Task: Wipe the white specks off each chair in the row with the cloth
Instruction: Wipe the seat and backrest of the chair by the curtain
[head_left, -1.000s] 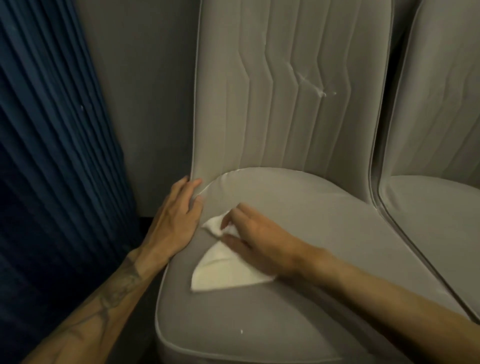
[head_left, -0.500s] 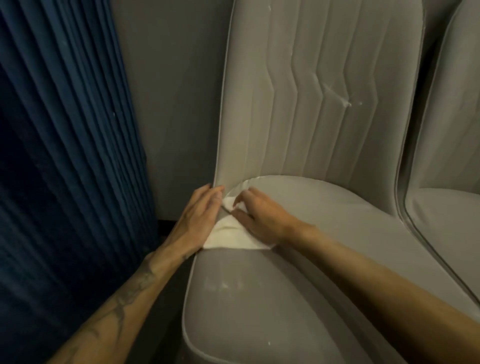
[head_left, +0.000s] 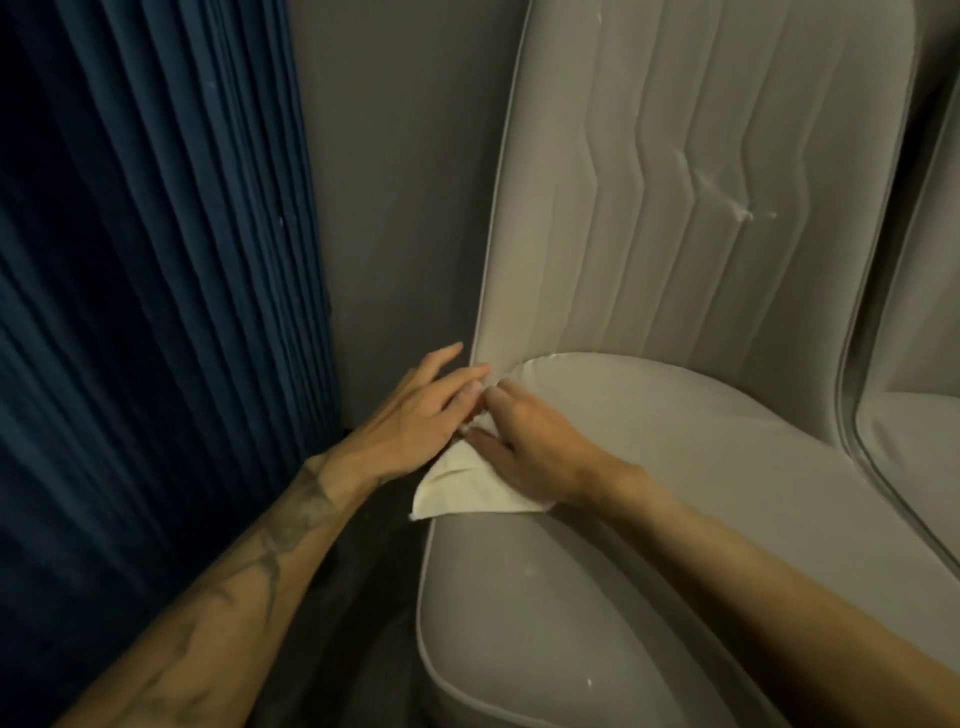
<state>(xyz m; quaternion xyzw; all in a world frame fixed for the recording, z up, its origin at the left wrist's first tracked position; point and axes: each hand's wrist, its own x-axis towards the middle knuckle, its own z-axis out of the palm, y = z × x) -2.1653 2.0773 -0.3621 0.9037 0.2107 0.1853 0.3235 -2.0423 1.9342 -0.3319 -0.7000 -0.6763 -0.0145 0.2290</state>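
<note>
A grey padded chair (head_left: 691, 467) fills the middle, its quilted backrest (head_left: 691, 197) upright. A white cloth (head_left: 467, 491) lies on the seat's back left corner. My right hand (head_left: 524, 441) presses the cloth down with fingers reaching into the crease between seat and backrest. My left hand (head_left: 415, 415) rests with straight fingers on the seat's left edge, fingertips at the same crease, touching the cloth. White specks (head_left: 743, 210) and streaks mark the backrest, and a few specks (head_left: 589, 682) dot the seat's front.
A second grey chair (head_left: 914, 426) stands close on the right. Dark blue pleated curtain (head_left: 145, 312) hangs on the left, with a grey wall (head_left: 400, 182) between curtain and chair. A narrow dark floor gap (head_left: 358, 597) lies left of the seat.
The cloth and my right hand slid up and back across the seat into the back left corner. My left hand stayed on the seat edge. The view shifted left.
</note>
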